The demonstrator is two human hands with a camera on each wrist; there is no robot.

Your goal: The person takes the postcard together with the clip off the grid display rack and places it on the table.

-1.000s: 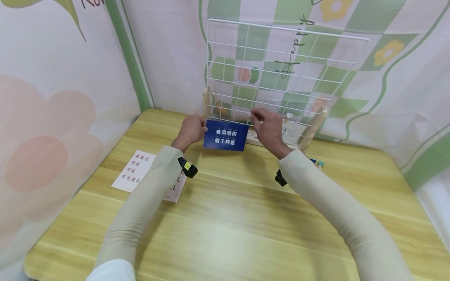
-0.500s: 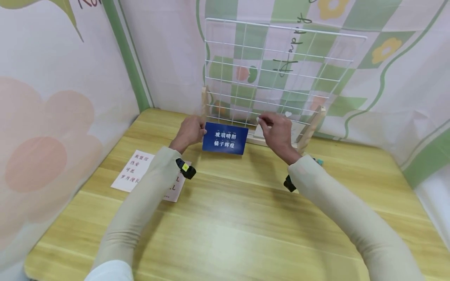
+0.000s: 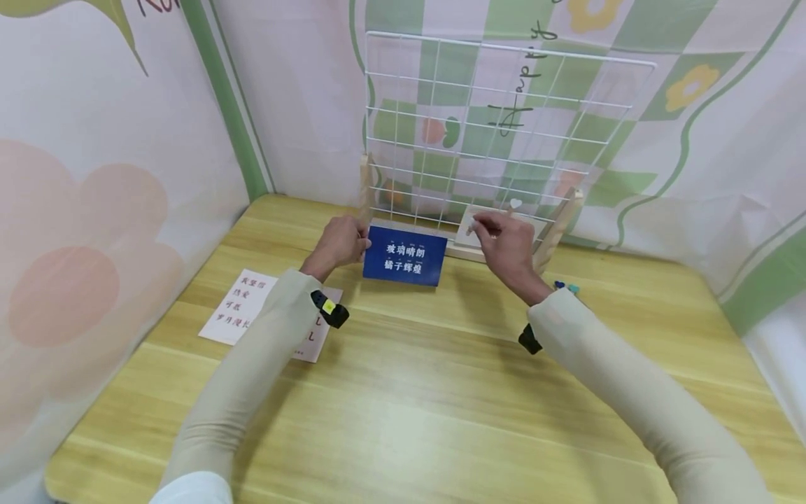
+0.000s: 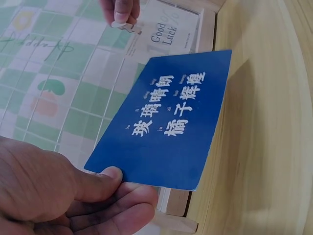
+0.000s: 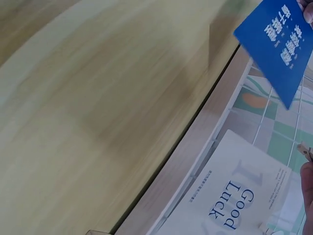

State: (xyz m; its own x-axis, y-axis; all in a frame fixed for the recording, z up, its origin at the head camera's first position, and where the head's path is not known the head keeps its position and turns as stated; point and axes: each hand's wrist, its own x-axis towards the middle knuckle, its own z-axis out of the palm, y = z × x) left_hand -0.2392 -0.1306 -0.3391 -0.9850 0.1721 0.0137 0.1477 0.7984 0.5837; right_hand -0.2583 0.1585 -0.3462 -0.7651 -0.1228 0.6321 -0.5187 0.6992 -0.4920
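My left hand pinches the left edge of a blue card printed with white Chinese characters. The card is held tilted in front of the lower left of a white wire grid. Between thumb and fingertips, my right hand pinches a small wooden clothespin with a white top, apart from the blue card. Behind that hand, a white "Good Luck" card stands against the grid's lower right, partly hidden in the head view. A white heart-topped clothespin is at its upper edge.
Wooden feet support the grid near the table's back edge. Two printed cards, a white one and a pinkish one, lie at left, partly under my left forearm. Small blue and teal pieces lie beside my right sleeve. Patterned cloth hangs behind.
My right hand has moved right and down with the clothespin, away from the blue card's corner. My left hand and the blue card have sunk slightly.
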